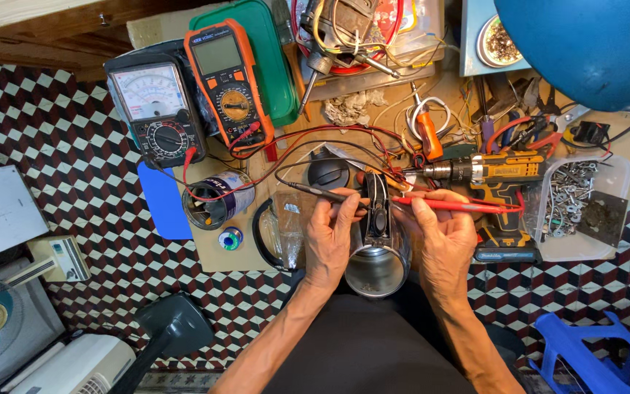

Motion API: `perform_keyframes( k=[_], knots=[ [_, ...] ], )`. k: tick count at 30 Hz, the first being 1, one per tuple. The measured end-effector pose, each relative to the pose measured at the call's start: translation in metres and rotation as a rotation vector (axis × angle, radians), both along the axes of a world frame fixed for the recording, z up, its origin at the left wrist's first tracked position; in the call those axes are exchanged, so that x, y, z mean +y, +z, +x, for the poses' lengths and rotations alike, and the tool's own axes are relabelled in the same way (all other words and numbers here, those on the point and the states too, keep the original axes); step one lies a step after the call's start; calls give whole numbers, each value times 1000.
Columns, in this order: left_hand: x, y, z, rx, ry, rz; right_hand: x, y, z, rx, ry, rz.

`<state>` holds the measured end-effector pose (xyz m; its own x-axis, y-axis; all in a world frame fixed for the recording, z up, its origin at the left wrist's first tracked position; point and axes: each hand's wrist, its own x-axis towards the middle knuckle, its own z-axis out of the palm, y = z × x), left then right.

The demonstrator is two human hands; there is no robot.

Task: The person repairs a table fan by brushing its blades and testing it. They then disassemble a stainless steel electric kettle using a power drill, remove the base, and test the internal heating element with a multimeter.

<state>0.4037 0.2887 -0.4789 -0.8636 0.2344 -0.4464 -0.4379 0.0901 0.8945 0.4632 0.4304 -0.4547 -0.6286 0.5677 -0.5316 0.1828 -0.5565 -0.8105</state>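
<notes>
A steel electric kettle (378,264) lies on its side at the near edge of the wooden bench, its black handle (375,208) up. My left hand (332,237) pinches the black test probe (316,192) and holds its tip at the handle's left side. In my right hand (442,241) is the red test probe (461,206), its tip touching the handle from the right. Red and black leads run back to the orange digital multimeter (229,80) at the back left.
An analog meter (156,109) stands beside the orange one. A yellow cordless drill (491,175) and a clear tub of metal parts (585,204) sit right. A tape roll (214,198), solder spool (230,238), orange screwdriver (427,133) and blue lamp shade (592,40) crowd the bench.
</notes>
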Motion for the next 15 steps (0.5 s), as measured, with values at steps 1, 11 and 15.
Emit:
perform_keyframes(
  k=[1, 11, 15],
  knots=[
    [0, 1, 0, -12, 8, -5, 1, 0, 0, -41, 2, 6],
    [4, 10, -1, 67, -97, -257, -2, 2, -3, -160, 3, 28],
    [10, 10, -4, -73, -60, -163, -8, 0, -3, -183, -45, 25]
  ],
)
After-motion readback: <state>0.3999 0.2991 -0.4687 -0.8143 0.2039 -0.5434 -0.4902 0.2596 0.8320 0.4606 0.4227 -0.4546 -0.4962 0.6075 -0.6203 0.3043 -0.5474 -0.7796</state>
